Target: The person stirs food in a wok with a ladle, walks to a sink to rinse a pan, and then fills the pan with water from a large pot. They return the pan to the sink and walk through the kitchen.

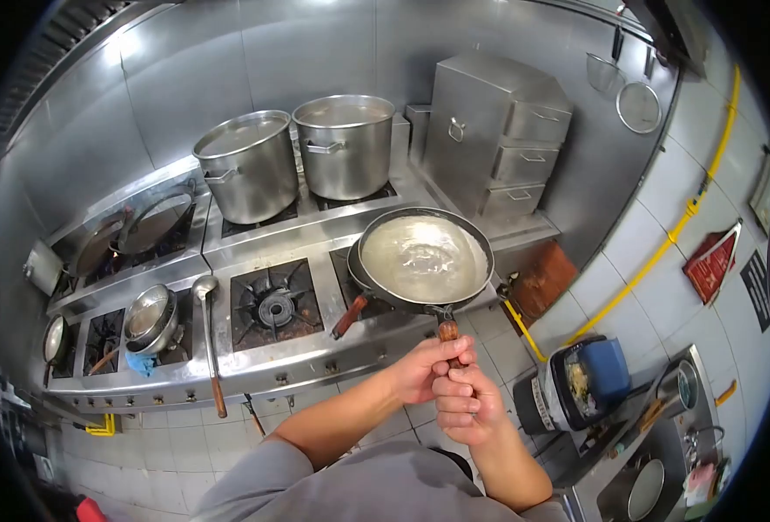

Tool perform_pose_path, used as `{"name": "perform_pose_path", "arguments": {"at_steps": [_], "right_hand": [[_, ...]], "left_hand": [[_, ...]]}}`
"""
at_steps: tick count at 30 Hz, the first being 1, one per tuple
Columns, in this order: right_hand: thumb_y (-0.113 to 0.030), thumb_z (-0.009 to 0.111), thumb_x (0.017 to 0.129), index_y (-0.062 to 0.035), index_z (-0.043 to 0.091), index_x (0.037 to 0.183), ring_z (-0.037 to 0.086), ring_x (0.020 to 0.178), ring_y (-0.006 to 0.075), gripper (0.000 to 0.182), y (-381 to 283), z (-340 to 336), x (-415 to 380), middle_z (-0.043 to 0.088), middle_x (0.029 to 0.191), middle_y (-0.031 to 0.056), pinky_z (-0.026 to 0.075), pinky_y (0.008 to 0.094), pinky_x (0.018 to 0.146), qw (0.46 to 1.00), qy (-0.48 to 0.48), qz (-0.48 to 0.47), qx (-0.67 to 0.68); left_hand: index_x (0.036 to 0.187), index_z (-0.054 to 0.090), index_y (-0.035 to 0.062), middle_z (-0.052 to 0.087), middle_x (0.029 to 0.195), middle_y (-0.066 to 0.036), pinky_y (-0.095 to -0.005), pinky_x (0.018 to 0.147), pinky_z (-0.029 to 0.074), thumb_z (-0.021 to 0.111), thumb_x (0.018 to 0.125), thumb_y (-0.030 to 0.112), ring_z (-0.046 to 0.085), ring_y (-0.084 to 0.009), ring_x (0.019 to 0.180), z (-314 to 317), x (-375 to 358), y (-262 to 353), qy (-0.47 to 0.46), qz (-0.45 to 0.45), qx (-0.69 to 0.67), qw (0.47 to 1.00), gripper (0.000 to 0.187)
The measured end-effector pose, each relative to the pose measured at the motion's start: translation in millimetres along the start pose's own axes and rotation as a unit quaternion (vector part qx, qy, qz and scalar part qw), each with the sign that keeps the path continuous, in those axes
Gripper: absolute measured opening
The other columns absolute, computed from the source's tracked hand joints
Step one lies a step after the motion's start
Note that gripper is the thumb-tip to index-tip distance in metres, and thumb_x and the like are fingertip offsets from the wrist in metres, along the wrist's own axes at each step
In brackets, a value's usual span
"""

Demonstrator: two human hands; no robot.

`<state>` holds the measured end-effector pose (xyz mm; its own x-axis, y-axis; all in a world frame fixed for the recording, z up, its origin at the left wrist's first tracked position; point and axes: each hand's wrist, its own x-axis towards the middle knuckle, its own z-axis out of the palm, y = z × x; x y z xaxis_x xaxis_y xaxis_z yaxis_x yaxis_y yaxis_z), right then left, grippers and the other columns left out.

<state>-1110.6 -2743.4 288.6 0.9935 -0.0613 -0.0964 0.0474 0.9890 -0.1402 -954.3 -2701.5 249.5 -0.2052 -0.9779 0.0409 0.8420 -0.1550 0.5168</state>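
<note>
A wide dark frying pan (pixel 420 305) with pale, cloudy liquid (pixel 424 257) in it is held out in front of me. My left hand (pixel 426 365) and my right hand (pixel 469 404) are both wrapped round its wooden handle (pixel 448 330), the right one nearer my body. Light glints off the rippled middle of the liquid. Partly hidden under the pan, another pan with a reddish-brown handle (pixel 350 316) sits on the right front burner.
Two large steel stockpots (pixel 247 178) stand on the back burners. A long-handled ladle (pixel 210 326) lies across the stove front, beside a bare burner (pixel 275 307). Stacked bowls (pixel 151 317) and more pans are farther left. Right are steel drawers (pixel 524 165), a yellow gas pipe (pixel 633 291) and a bin (pixel 537 404).
</note>
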Motion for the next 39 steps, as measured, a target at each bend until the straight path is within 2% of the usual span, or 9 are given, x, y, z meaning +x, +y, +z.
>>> {"name": "perform_pose_path", "arguments": {"at_steps": [5,9,13,15,17,20,32,34,39], "right_hand": [[-0.018,0.056,0.102,-0.0136,0.06,0.104,0.045,0.047,0.0019,0.006,-77,21,67,0.05,0.068,-0.009,0.039,0.0227,0.043,0.998,0.0,0.059,-0.03],[-0.019,0.048,0.105,-0.0049,0.061,0.114,0.051,0.05,0.0039,0.021,-139,38,113,0.055,0.073,-0.0058,0.048,0.0258,0.049,0.996,-0.05,0.08,0.007],[-0.017,0.056,0.103,-0.0182,0.055,0.089,0.048,0.051,0.0009,0.015,-191,77,158,0.054,0.071,-0.008,0.044,0.0224,0.047,0.994,-0.036,0.096,-0.035],[-0.022,0.049,0.106,-0.0019,0.059,0.111,0.052,0.052,0.0037,0.023,-214,91,185,0.055,0.074,-0.0052,0.048,0.0245,0.05,0.991,-0.103,0.084,-0.015],[-0.021,0.049,0.107,-0.0012,0.059,0.108,0.053,0.054,0.0038,0.022,-233,116,206,0.055,0.076,-0.0043,0.049,0.0247,0.051,0.994,-0.088,0.056,-0.027],[-0.02,0.048,0.107,-0.0038,0.057,0.096,0.054,0.056,0.005,0.021,-259,140,252,0.055,0.077,-0.0028,0.052,0.0259,0.055,0.988,-0.144,0.058,-0.025],[-0.011,0.052,0.102,-0.0061,0.053,0.081,0.053,0.053,0.0064,0.022,-317,214,417,0.054,0.069,-0.0022,0.055,0.0254,0.053,0.992,-0.05,-0.026,-0.115],[-0.01,0.054,0.101,-0.0063,0.053,0.079,0.053,0.053,0.0065,0.022,-321,216,438,0.053,0.068,-0.0018,0.054,0.0235,0.05,0.987,-0.013,-0.054,-0.15],[-0.009,0.056,0.1,-0.0066,0.053,0.084,0.054,0.053,0.0063,0.017,-324,227,480,0.053,0.068,-0.0014,0.053,0.0221,0.048,0.961,0.083,-0.116,-0.236]], "left_hand": [[0.117,0.054,0.0122,0.056,0.098,0.004,-0.0233,0.073,0.052,0.06,0.105,0.033,0.057,-0.0074,0.085,-15,52,69,0.001,0.068,0.01,0.998,0.025],[0.117,0.053,0.0128,0.054,0.096,0.003,-0.0205,0.062,0.051,0.059,0.105,0.031,0.055,-0.0057,0.076,-17,100,122,0.018,0.105,-0.005,0.994,0.023],[0.11,0.051,0.0127,0.054,0.094,0.003,-0.0213,0.057,0.051,0.059,0.104,0.034,0.055,-0.0054,0.071,-9,140,179,0.037,0.151,0.007,0.988,0.023],[0.103,0.051,0.0114,0.054,0.087,0.003,-0.0225,0.055,0.051,0.057,0.105,0.035,0.057,-0.0059,0.071,2,157,213,0.052,0.162,0.006,0.985,0.024],[0.096,0.052,0.011,0.053,0.08,0.002,-0.0231,0.055,0.05,0.054,0.106,0.036,0.057,-0.007,0.067,-4,174,249,0.001,0.159,0.03,0.987,0.027],[0.095,0.061,0.0096,0.066,0.079,-0.003,-0.0297,0.058,0.062,0.057,0.105,0.034,0.071,-0.0175,0.071,-8,198,307,-0.089,0.151,-0.011,0.984,0.027],[0.083,0.062,0.0065,0.071,0.078,-0.009,-0.0263,0.062,0.062,0.056,0.104,0.038,0.07,-0.0153,0.066,-79,247,491,-0.124,0.137,-0.008,0.983,0.039],[0.104,0.065,0.0018,0.07,0.096,-0.008,-0.0314,0.081,0.059,0.048,0.108,0.023,0.068,-0.0153,0.083,-110,259,512,-0.228,0.13,-0.004,0.965,0.027],[0.113,0.063,0.001,0.071,0.096,-0.009,-0.0316,0.081,0.059,0.048,0.108,0.021,0.068,-0.0161,0.082,-131,265,544,-0.191,0.196,0.005,0.962,0.026]]}}
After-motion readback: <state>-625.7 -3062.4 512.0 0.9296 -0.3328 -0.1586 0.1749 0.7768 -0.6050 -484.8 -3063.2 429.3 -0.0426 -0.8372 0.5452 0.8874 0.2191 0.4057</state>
